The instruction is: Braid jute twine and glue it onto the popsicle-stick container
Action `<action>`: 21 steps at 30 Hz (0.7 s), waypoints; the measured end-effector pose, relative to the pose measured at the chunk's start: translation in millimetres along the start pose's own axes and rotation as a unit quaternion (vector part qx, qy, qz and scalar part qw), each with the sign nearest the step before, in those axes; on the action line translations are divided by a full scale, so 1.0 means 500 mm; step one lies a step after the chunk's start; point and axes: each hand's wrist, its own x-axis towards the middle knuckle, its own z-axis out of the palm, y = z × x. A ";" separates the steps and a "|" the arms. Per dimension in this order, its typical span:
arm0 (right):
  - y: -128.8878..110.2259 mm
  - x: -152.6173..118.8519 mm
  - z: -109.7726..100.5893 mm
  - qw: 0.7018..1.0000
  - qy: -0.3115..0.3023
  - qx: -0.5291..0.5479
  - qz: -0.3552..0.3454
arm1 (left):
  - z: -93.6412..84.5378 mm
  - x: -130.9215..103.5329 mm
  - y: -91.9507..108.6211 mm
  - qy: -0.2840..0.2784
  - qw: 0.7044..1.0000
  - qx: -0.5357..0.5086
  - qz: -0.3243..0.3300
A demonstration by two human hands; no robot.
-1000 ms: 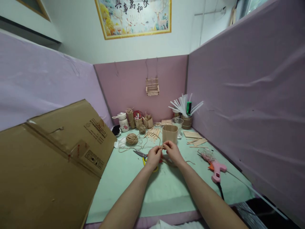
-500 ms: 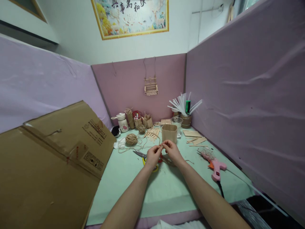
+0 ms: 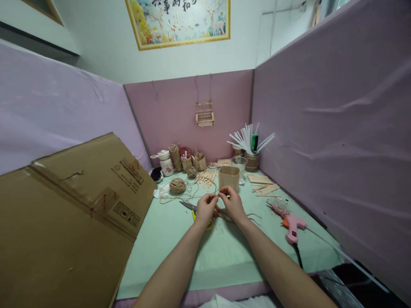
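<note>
My left hand [image 3: 206, 207] and my right hand [image 3: 231, 203] meet over the middle of the table, fingertips pinched close together. Between them they grip a thin piece of brown twine [image 3: 253, 215], whose loose end trails out past my right wrist. Just beyond my fingers stands a light wooden cup [image 3: 229, 178] made of flat sticks. Scissors [image 3: 209, 224] with yellow handles lie partly under my left hand, blades pointing left. A ball of twine [image 3: 177, 185] rests farther left with loose strands around it.
A pink glue gun [image 3: 291, 226] lies on the right, its cord running off the front edge. Wooden sticks [image 3: 263, 184] lie behind it. A large cardboard box [image 3: 73, 222] fills the left. At the back stand a white jar [image 3: 166, 163], stick holders [image 3: 199, 161] and a pot of white glue sticks [image 3: 252, 162].
My hands stay pinched together in nearly the same place, with the fingertips shifting slightly. The view has tilted a little; the objects on the table have not moved.
</note>
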 end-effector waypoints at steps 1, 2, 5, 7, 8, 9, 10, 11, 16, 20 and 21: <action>0.000 0.000 0.000 1.000 0.001 0.000 0.001 | 0.000 0.000 0.000 0.002 1.000 -0.007 -0.005; 0.001 0.000 0.001 1.000 0.002 -0.002 0.002 | 0.000 0.000 0.000 0.005 1.000 -0.013 -0.011; 0.001 -0.002 0.002 1.000 -0.001 -0.004 0.005 | 0.000 0.000 0.000 0.014 0.999 -0.033 -0.033; -0.001 -0.003 0.002 1.000 -0.004 -0.002 0.004 | 0.001 0.000 -0.001 0.019 0.998 -0.049 -0.045; -0.002 -0.004 0.002 1.000 -0.005 -0.001 0.003 | 0.001 0.000 0.000 0.022 0.997 -0.056 -0.047; -0.003 -0.004 0.002 1.000 -0.006 0.000 0.002 | 0.001 -0.001 0.000 0.024 0.997 -0.062 -0.048; -0.005 -0.005 0.002 1.000 -0.008 0.001 0.000 | 0.001 -0.001 0.002 0.027 0.996 -0.067 -0.050; -0.007 -0.006 0.002 1.000 -0.010 0.002 -0.001 | 0.001 -0.002 0.003 0.029 0.996 -0.072 -0.053; -0.013 -0.009 0.002 1.000 -0.015 -0.006 -0.007 | 0.000 -0.006 0.011 0.024 0.992 -0.088 -0.084; -0.011 -0.008 0.001 1.000 0.000 -0.026 -0.016 | 0.001 -0.006 0.013 0.034 0.993 -0.089 -0.071; -0.011 -0.008 0.001 0.999 0.004 -0.031 -0.018 | 0.002 -0.006 0.014 0.037 0.993 -0.091 -0.066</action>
